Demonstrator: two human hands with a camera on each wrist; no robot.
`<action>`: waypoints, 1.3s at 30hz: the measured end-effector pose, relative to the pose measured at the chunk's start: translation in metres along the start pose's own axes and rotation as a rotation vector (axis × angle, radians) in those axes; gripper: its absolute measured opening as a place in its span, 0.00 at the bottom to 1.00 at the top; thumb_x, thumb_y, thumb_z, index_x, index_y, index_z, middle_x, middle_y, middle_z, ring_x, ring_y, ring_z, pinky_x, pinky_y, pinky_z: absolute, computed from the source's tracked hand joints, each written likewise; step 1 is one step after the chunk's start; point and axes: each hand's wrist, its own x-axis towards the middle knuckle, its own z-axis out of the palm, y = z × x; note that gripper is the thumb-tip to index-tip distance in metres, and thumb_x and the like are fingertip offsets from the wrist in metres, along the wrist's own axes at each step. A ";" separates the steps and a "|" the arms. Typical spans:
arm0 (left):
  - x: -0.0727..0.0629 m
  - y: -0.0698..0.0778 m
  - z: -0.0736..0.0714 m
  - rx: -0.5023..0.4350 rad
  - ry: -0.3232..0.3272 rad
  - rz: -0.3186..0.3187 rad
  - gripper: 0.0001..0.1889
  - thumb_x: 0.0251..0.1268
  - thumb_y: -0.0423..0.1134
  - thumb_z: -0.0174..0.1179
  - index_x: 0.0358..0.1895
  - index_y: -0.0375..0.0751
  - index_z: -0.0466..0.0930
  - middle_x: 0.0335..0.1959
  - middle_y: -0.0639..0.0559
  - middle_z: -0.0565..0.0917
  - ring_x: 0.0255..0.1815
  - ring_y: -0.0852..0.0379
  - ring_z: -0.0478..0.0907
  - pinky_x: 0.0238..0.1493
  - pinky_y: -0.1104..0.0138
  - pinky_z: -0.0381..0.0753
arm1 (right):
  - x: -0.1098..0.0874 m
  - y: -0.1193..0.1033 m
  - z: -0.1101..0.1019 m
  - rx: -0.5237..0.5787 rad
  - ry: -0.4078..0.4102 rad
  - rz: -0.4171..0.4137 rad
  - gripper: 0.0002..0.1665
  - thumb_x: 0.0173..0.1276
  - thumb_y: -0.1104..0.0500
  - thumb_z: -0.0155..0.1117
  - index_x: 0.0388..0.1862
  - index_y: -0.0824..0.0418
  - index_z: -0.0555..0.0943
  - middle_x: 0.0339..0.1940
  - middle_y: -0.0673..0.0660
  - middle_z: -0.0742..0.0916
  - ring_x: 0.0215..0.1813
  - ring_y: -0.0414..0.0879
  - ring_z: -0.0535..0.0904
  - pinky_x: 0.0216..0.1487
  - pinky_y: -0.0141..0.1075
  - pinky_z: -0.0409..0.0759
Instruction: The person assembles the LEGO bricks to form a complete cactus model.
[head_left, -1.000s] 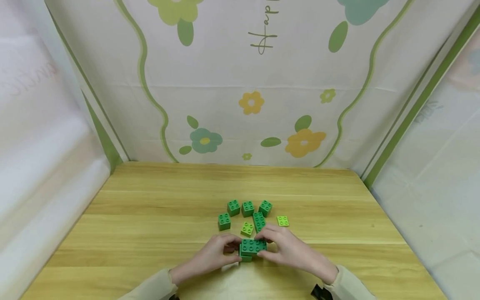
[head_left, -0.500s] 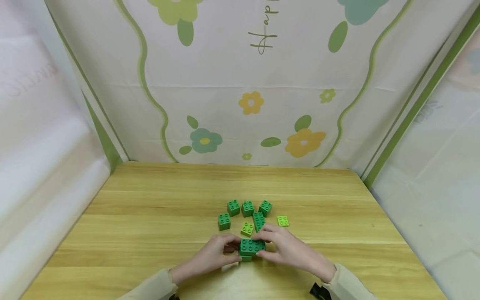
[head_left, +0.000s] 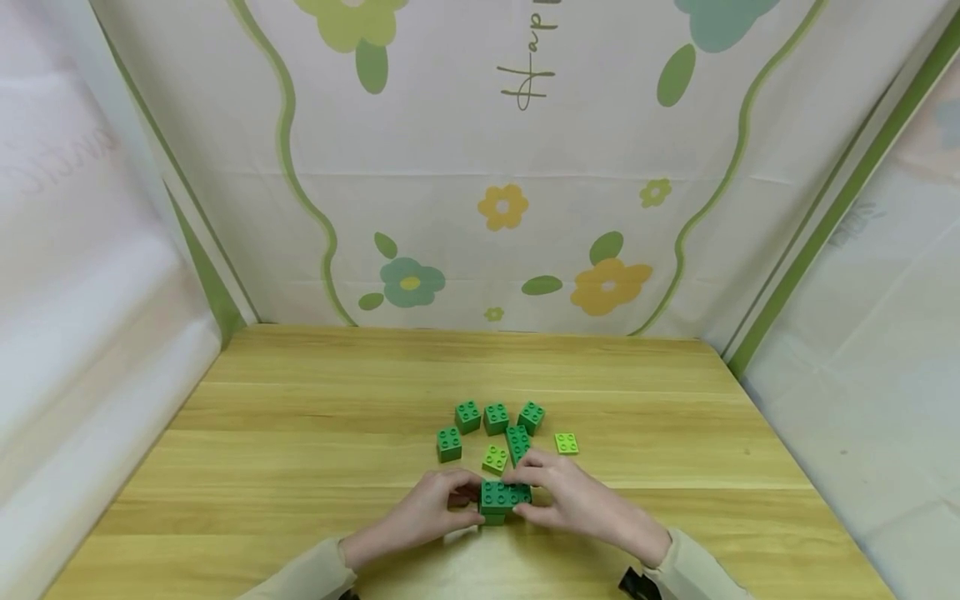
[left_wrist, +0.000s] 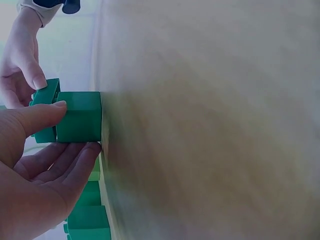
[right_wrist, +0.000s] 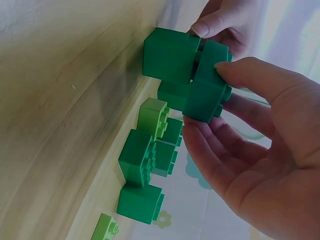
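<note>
A long dark green toy building brick [head_left: 495, 497] with two rows of studs lies over a square-sided green brick [left_wrist: 80, 117] that stands on the table. In the right wrist view, a narrow gap with studs showing separates the upper brick [right_wrist: 207, 82] from the lower brick [right_wrist: 170, 55]. My left hand [head_left: 431, 508] holds the lower brick between thumb and fingers, the thumb crossing the seam. From the other side, my right hand [head_left: 570, 496] pinches the long upper brick, thumb on its near side and fingers on its far side.
Just beyond the hands lie a light green brick [head_left: 494, 459] and another long green brick [head_left: 517, 444], partly covered by the right fingers. Several square green bricks [head_left: 467, 417] stand behind them. A thin lime plate [head_left: 566, 443] lies to the right on the wooden table [head_left: 300, 417].
The long upper brick and my right hand have shifted slightly left over the lower brick. My left hand has stayed in place, and the loose bricks have not moved.
</note>
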 end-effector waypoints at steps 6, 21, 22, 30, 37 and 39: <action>-0.001 0.000 0.000 0.002 0.006 -0.001 0.16 0.61 0.35 0.69 0.52 0.37 0.82 0.49 0.45 0.87 0.50 0.59 0.84 0.51 0.76 0.84 | 0.000 -0.001 0.002 -0.007 0.020 0.007 0.20 0.62 0.57 0.71 0.54 0.57 0.84 0.42 0.49 0.85 0.42 0.34 0.77 0.41 0.27 0.85; -0.001 0.001 0.001 0.010 0.014 0.011 0.16 0.61 0.37 0.68 0.52 0.37 0.82 0.48 0.45 0.87 0.50 0.55 0.85 0.52 0.76 0.84 | -0.002 -0.002 0.005 -0.041 0.057 -0.016 0.22 0.60 0.57 0.73 0.54 0.61 0.84 0.44 0.52 0.86 0.43 0.35 0.79 0.41 0.24 0.84; -0.001 0.001 0.001 0.008 0.014 0.007 0.16 0.61 0.37 0.68 0.52 0.37 0.82 0.49 0.45 0.87 0.50 0.55 0.85 0.52 0.76 0.84 | -0.002 -0.002 0.005 -0.042 0.054 -0.017 0.23 0.60 0.57 0.73 0.54 0.61 0.84 0.44 0.52 0.86 0.43 0.35 0.79 0.41 0.24 0.84; -0.001 0.000 0.001 0.005 0.018 0.026 0.16 0.61 0.36 0.68 0.51 0.35 0.81 0.48 0.43 0.87 0.50 0.53 0.85 0.53 0.73 0.85 | 0.002 -0.004 0.001 -0.025 -0.007 0.027 0.24 0.60 0.58 0.73 0.55 0.62 0.84 0.45 0.53 0.86 0.42 0.35 0.79 0.41 0.24 0.84; 0.000 0.000 0.001 0.006 0.018 0.028 0.17 0.61 0.36 0.69 0.52 0.35 0.82 0.49 0.43 0.86 0.51 0.52 0.85 0.53 0.74 0.84 | 0.005 -0.008 -0.003 -0.055 -0.043 0.057 0.23 0.60 0.56 0.73 0.55 0.60 0.85 0.45 0.52 0.86 0.41 0.34 0.77 0.40 0.21 0.81; 0.000 0.001 0.001 0.013 0.021 0.036 0.17 0.61 0.36 0.69 0.52 0.35 0.83 0.49 0.42 0.87 0.51 0.51 0.85 0.52 0.74 0.84 | 0.006 -0.009 -0.005 -0.057 -0.059 0.066 0.23 0.60 0.56 0.73 0.54 0.59 0.85 0.45 0.52 0.87 0.41 0.34 0.78 0.40 0.21 0.81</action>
